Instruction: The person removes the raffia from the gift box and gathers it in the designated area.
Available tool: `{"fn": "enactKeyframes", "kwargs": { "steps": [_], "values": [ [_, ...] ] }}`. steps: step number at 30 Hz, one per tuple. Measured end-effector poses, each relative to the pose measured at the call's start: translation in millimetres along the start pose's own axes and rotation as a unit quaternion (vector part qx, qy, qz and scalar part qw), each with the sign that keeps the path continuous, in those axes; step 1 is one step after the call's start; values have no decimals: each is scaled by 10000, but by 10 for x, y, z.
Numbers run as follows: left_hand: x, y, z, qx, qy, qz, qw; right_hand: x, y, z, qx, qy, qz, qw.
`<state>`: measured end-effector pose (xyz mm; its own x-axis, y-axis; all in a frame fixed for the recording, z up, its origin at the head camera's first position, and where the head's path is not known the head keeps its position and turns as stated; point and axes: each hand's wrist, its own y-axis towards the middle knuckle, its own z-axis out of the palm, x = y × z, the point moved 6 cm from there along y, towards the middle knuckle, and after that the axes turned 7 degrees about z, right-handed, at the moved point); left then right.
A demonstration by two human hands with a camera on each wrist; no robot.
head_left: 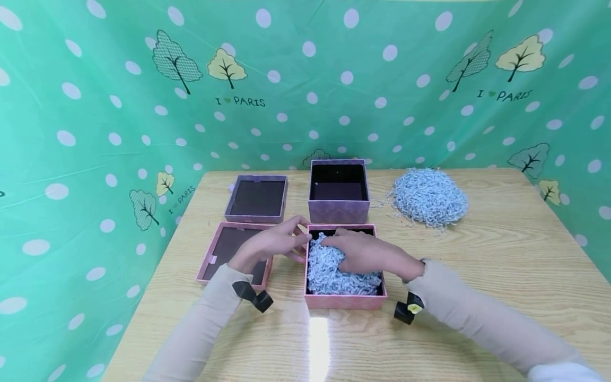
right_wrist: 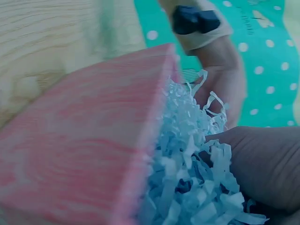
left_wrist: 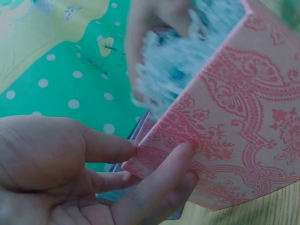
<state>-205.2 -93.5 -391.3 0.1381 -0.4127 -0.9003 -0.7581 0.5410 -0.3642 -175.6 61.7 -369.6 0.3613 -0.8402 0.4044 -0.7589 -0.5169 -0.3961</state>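
Observation:
An open pink box (head_left: pixel 346 302) with a floral pattern stands near the middle of the table, with light-blue shredded paper (head_left: pixel 329 276) in it. My left hand (head_left: pixel 274 244) holds the box at its back left corner. In the left wrist view, thumb and fingers touch the patterned wall and rim. Over the box, my right hand (head_left: pixel 365 252) grips into the shredded paper, index finger and thumb spread around part of it. The right wrist view shows the paper (right_wrist: pixel 187 173) close up against a finger or thumb; the other fingertips are hidden.
Behind the pink box stands a purple box (head_left: pixel 339 211), open and dark inside. A purple lid (head_left: pixel 260 199) and a pink lid (head_left: pixel 231 252) lie inside-up at the left. A pile of blue shredded paper (head_left: pixel 429 196) sits back right on the wooden table (head_left: pixel 477 254).

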Motion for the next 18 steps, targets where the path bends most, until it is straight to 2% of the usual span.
{"fn": "enactKeyframes", "kwargs": {
  "steps": [8,14,18],
  "values": [
    [-10,-1,11,-82,-54,-3,10000,26,-245,-296,-275,247,-155,9992],
    [-7,-4,12,-41,-85,47,9999,12,-449,-548,-764,282,-454,9956],
    [-17,2,19,18,-196,111,9997,-49,-583,-684,-1084,311,-474,9925]
  ]
}}
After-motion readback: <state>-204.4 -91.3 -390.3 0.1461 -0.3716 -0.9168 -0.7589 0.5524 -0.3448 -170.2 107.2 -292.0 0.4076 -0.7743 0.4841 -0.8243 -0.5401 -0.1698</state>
